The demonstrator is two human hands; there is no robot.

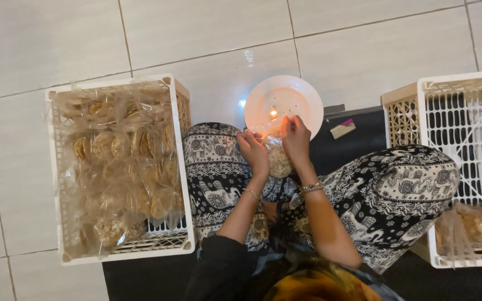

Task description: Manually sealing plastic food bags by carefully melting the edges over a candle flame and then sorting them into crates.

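Observation:
I sit cross-legged on the floor in patterned trousers. My left hand (253, 150) and my right hand (296, 137) both pinch the top of a small clear plastic bag of round crackers (279, 160), held upright between them. The bag's open end is close to a small flame (273, 113) that burns on a white perforated plate (302, 97) just beyond my hands. Both wrists wear thin bracelets.
A white plastic crate (57, 178) on my left is full of bagged crackers. Another white crate (428, 95) on my right holds a few bags at its near end. A small lighter-like object (342, 129) lies on a black mat (358, 142) beside the plate.

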